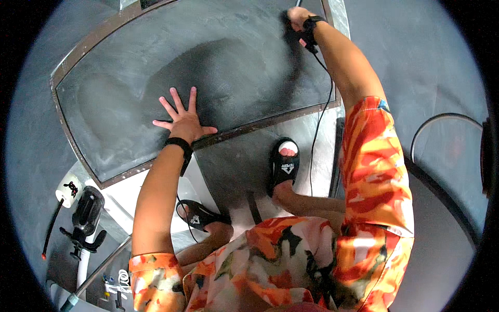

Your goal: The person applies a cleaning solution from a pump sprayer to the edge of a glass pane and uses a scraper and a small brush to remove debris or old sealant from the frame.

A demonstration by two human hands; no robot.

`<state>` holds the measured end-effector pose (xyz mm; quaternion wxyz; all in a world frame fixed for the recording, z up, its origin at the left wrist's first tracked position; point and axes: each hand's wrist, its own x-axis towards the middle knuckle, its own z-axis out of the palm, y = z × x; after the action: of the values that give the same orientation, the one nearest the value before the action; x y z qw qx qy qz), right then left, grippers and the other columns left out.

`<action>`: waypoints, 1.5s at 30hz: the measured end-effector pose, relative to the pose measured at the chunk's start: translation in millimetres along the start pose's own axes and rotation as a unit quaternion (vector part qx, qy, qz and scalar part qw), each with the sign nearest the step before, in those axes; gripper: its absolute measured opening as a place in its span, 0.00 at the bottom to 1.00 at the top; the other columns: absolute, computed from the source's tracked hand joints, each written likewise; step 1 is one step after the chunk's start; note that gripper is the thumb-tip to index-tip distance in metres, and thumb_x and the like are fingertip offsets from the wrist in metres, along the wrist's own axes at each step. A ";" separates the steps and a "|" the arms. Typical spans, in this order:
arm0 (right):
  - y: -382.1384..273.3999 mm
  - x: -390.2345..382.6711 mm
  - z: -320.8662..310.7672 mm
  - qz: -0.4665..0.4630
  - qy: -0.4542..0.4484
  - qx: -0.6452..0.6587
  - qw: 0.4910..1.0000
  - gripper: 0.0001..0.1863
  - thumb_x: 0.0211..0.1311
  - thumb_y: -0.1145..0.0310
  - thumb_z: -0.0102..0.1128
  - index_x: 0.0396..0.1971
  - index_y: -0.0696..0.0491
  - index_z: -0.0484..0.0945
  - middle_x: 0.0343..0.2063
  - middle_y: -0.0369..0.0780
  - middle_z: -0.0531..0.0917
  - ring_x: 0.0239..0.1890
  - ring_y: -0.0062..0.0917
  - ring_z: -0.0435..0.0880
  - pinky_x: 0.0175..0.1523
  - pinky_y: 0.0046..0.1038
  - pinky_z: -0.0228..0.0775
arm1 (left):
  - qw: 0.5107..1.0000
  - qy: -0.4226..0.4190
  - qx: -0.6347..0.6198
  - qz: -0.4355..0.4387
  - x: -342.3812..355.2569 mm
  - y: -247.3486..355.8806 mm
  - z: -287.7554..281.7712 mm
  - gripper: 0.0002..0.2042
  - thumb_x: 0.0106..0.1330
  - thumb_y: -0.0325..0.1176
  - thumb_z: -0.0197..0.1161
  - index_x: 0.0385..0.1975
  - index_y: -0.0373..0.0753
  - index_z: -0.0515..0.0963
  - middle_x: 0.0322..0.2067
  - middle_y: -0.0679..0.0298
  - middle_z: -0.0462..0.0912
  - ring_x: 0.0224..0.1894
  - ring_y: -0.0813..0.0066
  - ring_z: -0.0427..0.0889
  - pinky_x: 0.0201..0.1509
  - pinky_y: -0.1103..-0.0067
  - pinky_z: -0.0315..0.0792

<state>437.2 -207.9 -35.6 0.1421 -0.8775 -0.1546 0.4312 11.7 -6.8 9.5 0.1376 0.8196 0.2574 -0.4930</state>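
My left hand (185,125) is spread with its fingers apart, palm against a grey, smeared panel (218,73) with a brown frame, close to the panel's near edge. My right hand (298,18) is at the far right part of the same panel, its fingers curled. A thin pale rod-like bit shows just beyond them at the picture's top edge; what the fingers hold is mostly hidden. Dark bands circle both wrists, and a small black device (307,44) with a thin cable hangs at the right one.
A white cup (70,190) with a black stick and a black pump bottle (88,213) stand at the left. A metal pole (104,265) with a teal end slants below them. My feet wear black sandals (285,165). A grey hose (442,118) curves at the right.
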 end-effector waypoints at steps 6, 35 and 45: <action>-16.3 -69.6 118.1 -0.167 0.053 -0.231 0.957 0.22 0.74 0.60 0.44 0.38 0.62 0.83 0.37 0.63 0.84 0.43 0.59 0.85 0.52 0.53 0.78 | 0.997 0.072 -0.011 0.001 8.6 -10.0 20.0 0.74 0.37 0.71 0.79 0.79 0.68 0.26 0.76 0.47 0.10 0.75 0.25 0.13 0.56 0.14 0.38; 146.4 40.6 3.4 0.242 0.114 -0.321 0.908 0.19 0.63 0.60 0.60 0.50 0.50 0.87 0.53 0.44 0.87 0.57 0.39 0.86 0.60 0.39 0.79 | 0.995 0.089 -0.033 0.020 4.2 -8.7 24.8 0.73 0.37 0.69 0.80 0.79 0.71 0.29 0.77 0.49 0.12 0.75 0.26 0.12 0.55 0.13 0.36; 249.9 -177.9 122.7 0.086 -0.137 -0.546 0.822 0.17 0.66 0.64 0.55 0.46 0.56 0.86 0.47 0.50 0.88 0.52 0.46 0.88 0.53 0.47 0.82 | 0.973 0.216 -0.059 0.049 27.8 -27.9 55.0 0.69 0.34 0.79 0.72 0.79 0.75 0.36 0.79 0.52 0.18 0.77 0.26 0.18 0.54 0.13 0.33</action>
<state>273.0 -491.6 -76.6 -0.4205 -0.7532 -0.3060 0.4027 -33.8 -2.0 -40.3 0.1506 0.9091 0.2686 -0.2805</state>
